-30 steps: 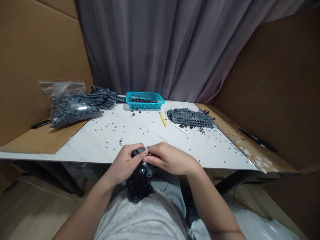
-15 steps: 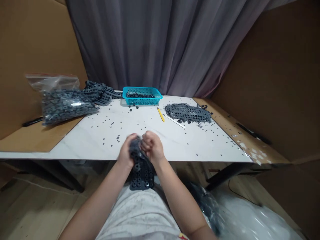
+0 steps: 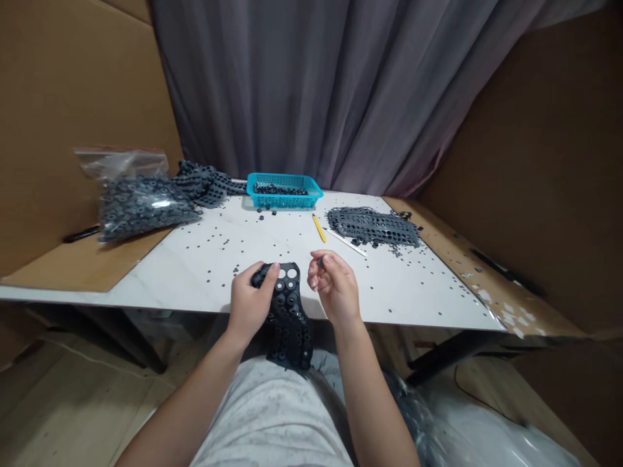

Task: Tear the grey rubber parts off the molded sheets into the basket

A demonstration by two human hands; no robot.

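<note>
The left hand (image 3: 250, 305) grasps a holed black rubber sheet (image 3: 289, 324); the right hand (image 3: 335, 288) pinches a small dark piece (image 3: 320, 261). A blue basket (image 3: 285, 201) stands beyond.

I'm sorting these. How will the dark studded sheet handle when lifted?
The sheet probably flops: it curves down from the left hand. It looks rubbery, so likely grippy; its many holes suggest it is light.

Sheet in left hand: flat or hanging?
Hanging: the left hand grips the top of the dark perforated sheet, and its lower end droops below the table edge.
</note>
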